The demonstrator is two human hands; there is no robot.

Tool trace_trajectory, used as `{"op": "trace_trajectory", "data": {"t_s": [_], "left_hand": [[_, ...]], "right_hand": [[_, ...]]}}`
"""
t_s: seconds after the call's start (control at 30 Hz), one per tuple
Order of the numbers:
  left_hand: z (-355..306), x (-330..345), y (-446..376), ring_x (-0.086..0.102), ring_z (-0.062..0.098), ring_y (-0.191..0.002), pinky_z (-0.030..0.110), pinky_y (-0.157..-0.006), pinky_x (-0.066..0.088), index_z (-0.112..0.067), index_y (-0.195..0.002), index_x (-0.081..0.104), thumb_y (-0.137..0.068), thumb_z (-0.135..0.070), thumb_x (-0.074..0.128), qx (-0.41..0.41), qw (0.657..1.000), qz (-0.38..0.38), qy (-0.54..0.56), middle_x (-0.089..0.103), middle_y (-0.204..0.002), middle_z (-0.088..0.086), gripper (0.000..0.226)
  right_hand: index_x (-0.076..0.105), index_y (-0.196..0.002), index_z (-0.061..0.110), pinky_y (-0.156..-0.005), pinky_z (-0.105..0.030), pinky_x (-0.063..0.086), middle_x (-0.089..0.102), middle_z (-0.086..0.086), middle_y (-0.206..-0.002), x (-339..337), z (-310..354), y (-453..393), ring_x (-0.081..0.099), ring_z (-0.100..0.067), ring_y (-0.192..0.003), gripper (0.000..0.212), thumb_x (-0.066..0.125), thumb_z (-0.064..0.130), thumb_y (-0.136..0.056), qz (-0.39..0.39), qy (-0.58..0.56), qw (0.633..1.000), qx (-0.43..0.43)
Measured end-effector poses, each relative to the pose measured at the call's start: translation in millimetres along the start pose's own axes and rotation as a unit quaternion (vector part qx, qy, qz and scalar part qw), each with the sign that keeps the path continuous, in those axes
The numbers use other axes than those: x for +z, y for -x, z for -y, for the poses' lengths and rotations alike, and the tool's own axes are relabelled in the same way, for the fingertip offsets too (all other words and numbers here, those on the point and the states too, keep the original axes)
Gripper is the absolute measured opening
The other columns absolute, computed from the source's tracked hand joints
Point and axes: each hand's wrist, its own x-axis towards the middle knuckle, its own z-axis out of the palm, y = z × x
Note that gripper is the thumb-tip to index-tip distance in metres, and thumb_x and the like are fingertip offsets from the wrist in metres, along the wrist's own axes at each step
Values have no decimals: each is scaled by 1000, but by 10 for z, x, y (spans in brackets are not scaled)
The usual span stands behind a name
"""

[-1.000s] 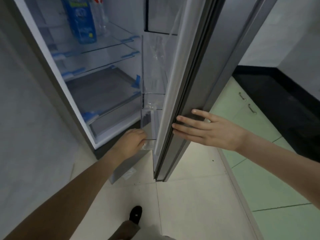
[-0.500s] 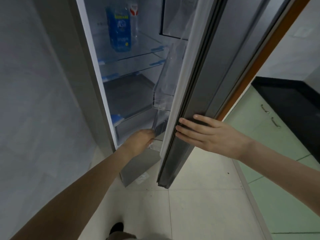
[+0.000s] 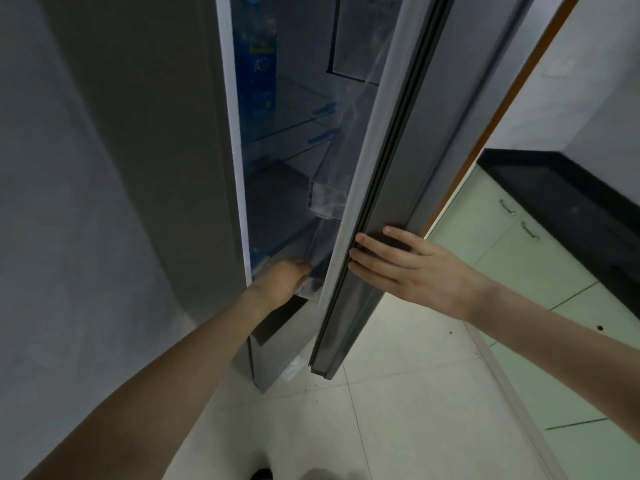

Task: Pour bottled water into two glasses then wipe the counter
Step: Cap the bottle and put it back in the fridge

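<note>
— Grey steel fridge door (image 3: 408, 188) is held ajar; is any pouring seen?

— None. No glasses or bench top are shown, so pouring and wiping are judged undone.

— Where is the water?

— A blue-labelled pack (image 3: 258, 74), possibly bottled water, is seen on a fridge shelf (image 3: 294, 126). Door bins (image 3: 329, 199) look empty.

— And the hands?

— Right hand (image 3: 412, 268) is laid on the door edge, fingers (image 3: 372, 249) straight. Left hand (image 3: 280, 282) is pushed inside low; its fingers cannot be told.
</note>
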Motion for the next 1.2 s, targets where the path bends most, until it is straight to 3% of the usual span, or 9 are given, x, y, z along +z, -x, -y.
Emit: {"op": "trace_trajectory", "data": {"t_s": [0.1, 0.23, 0.33, 0.43, 0.6, 0.7, 1.0, 1.1, 1.2], "left_hand": [[86, -36, 24, 57, 29, -104, 32, -86, 42, -5, -113, 60, -98, -18, 42, 10, 1000, 6, -10, 61, -113, 15, 27], [131, -200, 207, 56, 28, -109, 38, -90, 46, -6, -122, 57, -94, -12, 51, 62, 997, -36, 11, 57, -123, 12, 29], [203, -392, 379, 48, 25, -125, 38, -106, 38, -9, -135, 51, -92, -13, 59, 104, 982, -151, 44, 51, -138, 10, 44], [331, -713, 522, 41, 18, -131, 23, -111, 26, -7, -136, 50, -92, -16, 60, 123, 949, -286, 45, 51, -140, 9, 46], [764, -1207, 639, 32, 17, -139, 25, -117, 19, -11, -143, 39, -96, -25, 52, 34, 908, -417, -1, 43, -146, 7, 50], [1006, -1335, 600, 27, 19, -142, 26, -117, 17, -13, -147, 33, -97, -22, 52, -22, 906, -422, -4, 36, -151, 6, 54], [1159, -1303, 346, 27, 16, -141, 34, -114, 30, -21, -150, 26, -96, -23, 54, -20, 926, -373, 49, 23, -155, 0, 61], [1179, -1270, 314, 29, 17, -141, 36, -113, 32, -22, -150, 25, -96, -23, 55, -18, 924, -380, 39, 23, -155, 0, 62], [1189, -1246, 289, 28, 17, -140, 32, -114, 29, -23, -150, 24, -96, -25, 55, -22, 922, -385, 36, 22, -155, 0, 62]], "right_hand": [[40, -147, 10, -117, -46, 24, 45, -7, -149, -53, -40, -112, 36, -27, -141, 79, 77, 2, -77, 4, -108, 993, 38], [42, -145, 8, -117, -47, 27, 47, -10, -147, -96, -59, -186, 39, -28, -139, 82, 79, -4, -72, -13, -89, 994, 56], [43, -143, 7, -117, -49, 24, 47, -11, -146, -114, -68, -280, 39, -30, -139, 75, 73, -7, -76, -12, -103, 992, 69], [44, -143, 6, -117, -50, 23, 46, -13, -147, -115, -68, -360, 39, -31, -139, 75, 74, -7, -75, -25, -112, 991, 70], [44, -142, 2, -116, -49, 19, 48, -15, -145, -136, -97, -471, 38, -33, -138, 58, 52, -15, -88, -52, -136, 987, 73], [47, -140, 3, -116, -49, 20, 50, -14, -143, -147, -111, -514, 41, -32, -136, 51, 36, -12, -92, -55, -136, 987, 67], [47, -140, 3, -116, -49, 18, 50, -14, -143, -114, -102, -606, 33, -33, -137, 50, 34, -10, -93, -71, -109, 990, 64], [48, -140, 4, -115, -49, 20, 50, -14, -143, -123, -126, -685, 38, -34, -136, 54, 55, -10, -88, -73, -101, 990, 58], [48, -141, 8, -115, -48, 30, 49, -12, -145, -164, -142, -780, 42, -32, -137, 80, 80, -3, -69, -34, -127, 990, 51]]}}
